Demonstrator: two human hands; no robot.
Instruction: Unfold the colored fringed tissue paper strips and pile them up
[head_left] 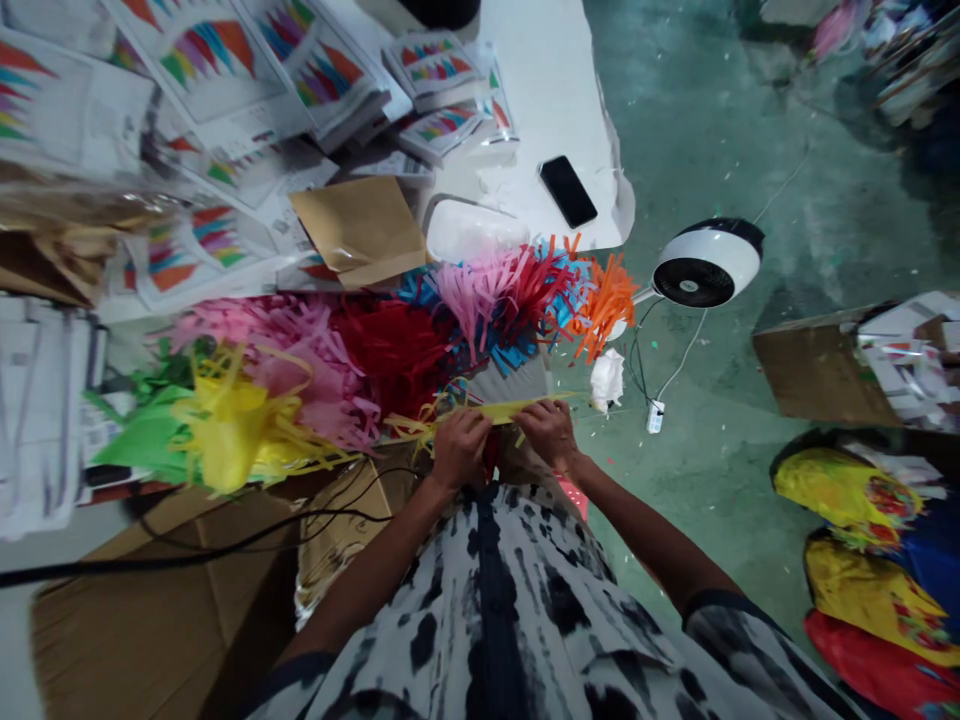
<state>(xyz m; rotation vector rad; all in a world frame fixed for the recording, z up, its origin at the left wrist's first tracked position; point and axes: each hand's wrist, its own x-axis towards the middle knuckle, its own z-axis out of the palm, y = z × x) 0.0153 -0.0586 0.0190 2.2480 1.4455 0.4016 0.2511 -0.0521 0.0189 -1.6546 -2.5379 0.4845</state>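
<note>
A yellow tissue-paper tassel (pixel 501 411) is stretched sideways in front of my waist. My left hand (pixel 460 448) is closed on it, with loose fringe spilling out to the left. Further right along the same strip, the fingers of my right hand (pixel 549 432) pinch it. Just beyond my hands lies a row of fringed tissue-paper tassels: yellow (pixel 232 420), green (pixel 146 435), pink (pixel 480 290), red (pixel 394 345) and orange (pixel 606 300). Some blue fringe (pixel 514 352) shows beneath the pink and red ones.
Printed packets (pixel 217 70) pile up on the table's left, beside a brown cardboard flap (pixel 364 228). A phone (pixel 568 191) lies near the table's right end. A fan (pixel 709 265) stands beyond it. A black cable (pixel 195 555) crosses cardboard boxes at left. Another carton (pixel 817 370) sits right.
</note>
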